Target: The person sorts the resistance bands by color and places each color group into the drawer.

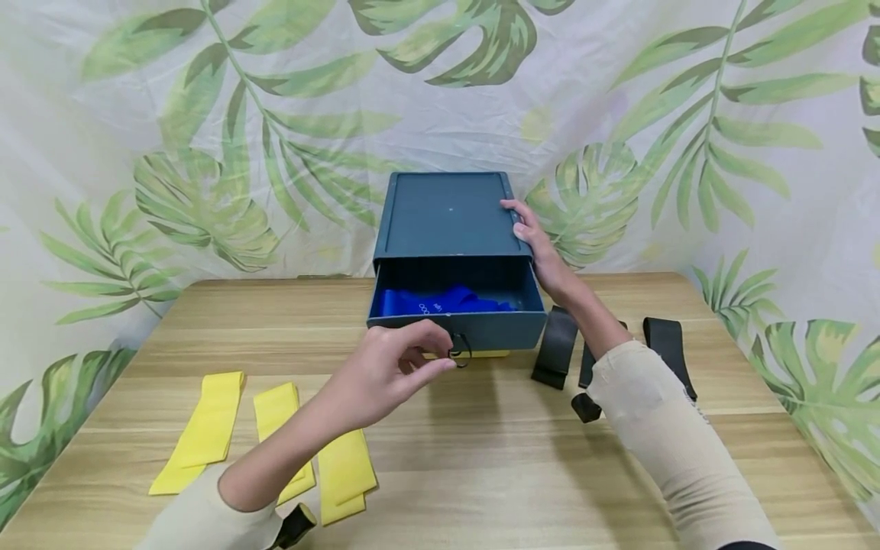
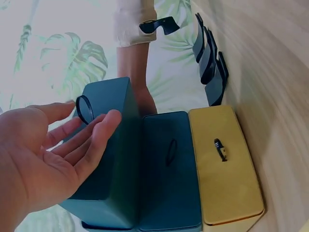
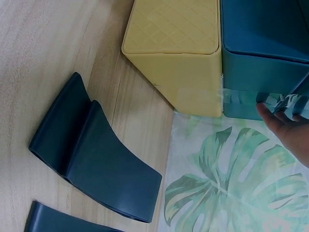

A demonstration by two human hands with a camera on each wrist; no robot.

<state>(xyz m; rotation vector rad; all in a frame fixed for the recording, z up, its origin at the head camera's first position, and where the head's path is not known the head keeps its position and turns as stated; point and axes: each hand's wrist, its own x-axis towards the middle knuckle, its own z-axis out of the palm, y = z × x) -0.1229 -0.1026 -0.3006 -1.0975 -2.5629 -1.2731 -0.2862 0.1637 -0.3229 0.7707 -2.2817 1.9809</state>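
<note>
A dark blue drawer cabinet (image 1: 450,214) stands at the back of the table. Its top drawer (image 1: 495,330) is pulled out, and a bright blue ribbon (image 1: 447,300) with white lettering lies inside. At the drawer's front, my left hand (image 1: 385,374) has its curled fingers around the thin black pull loop (image 2: 85,109). My right hand (image 1: 539,244) holds the cabinet's right side, fingertips over the upper edge. In the left wrist view, a closed blue drawer (image 2: 169,193) and a yellow drawer (image 2: 229,186) sit below the open one.
Several folded yellow strips (image 1: 206,420) lie on the left of the wooden table (image 1: 481,473). Several folded black strips (image 1: 555,347) lie on the right, near my right forearm. A leaf-patterned cloth (image 1: 309,114) hangs close behind the cabinet.
</note>
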